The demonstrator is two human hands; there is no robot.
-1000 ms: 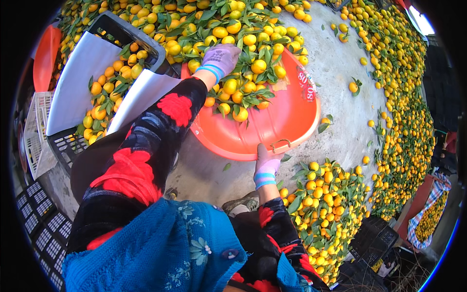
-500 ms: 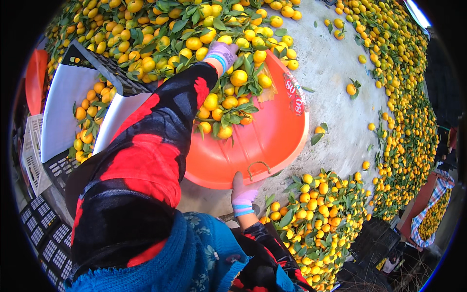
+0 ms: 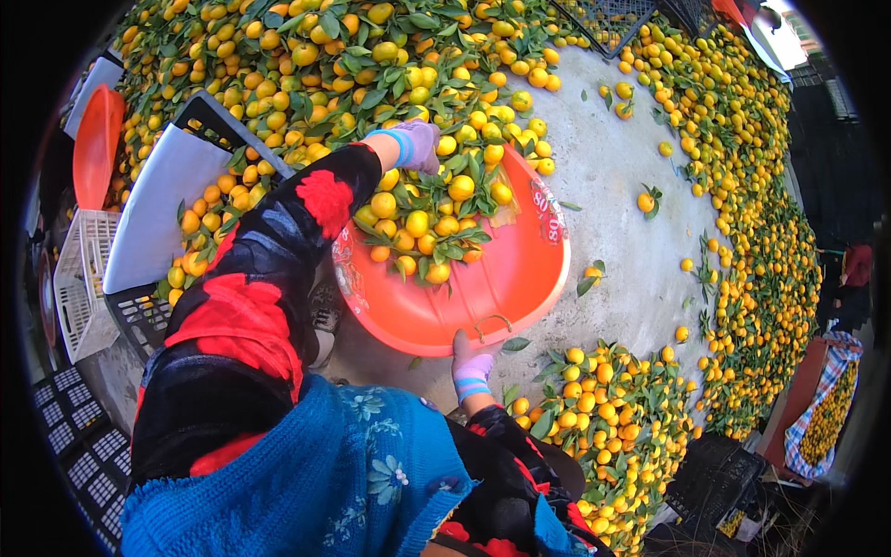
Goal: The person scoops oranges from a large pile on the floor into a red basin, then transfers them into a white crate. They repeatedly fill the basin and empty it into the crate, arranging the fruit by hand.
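Observation:
An orange-red plastic basin (image 3: 506, 302), with a pile of leafy mandarins (image 3: 418, 223) in its far left part, rests on the ground in front of me. My right hand (image 3: 473, 362), in a pale purple glove with a grey thumb, grips the near rim beside a small rope handle (image 3: 493, 324). At the far left edge of the basin my left hand (image 3: 416, 146), gloved the same way, is cupped over mandarins where the big heap (image 3: 306, 84) meets the basin. Its fingers curve downward, and their tips are partly hidden among the fruit.
Left of my arm, a crate with a whitish sheet (image 3: 162, 200) holds mandarins; behind it stand a red basin (image 3: 96, 148) and a white crate (image 3: 88, 278). More mandarins lie heaped at near right (image 3: 603, 427) and far right (image 3: 761, 278). Loose ones dot the concrete floor (image 3: 622, 232).
The view has shifted, so the basin and heap appear lower. My left hand has turned its fingers downward and come slightly nearer the fruit in the basin. My right hand keeps the rim.

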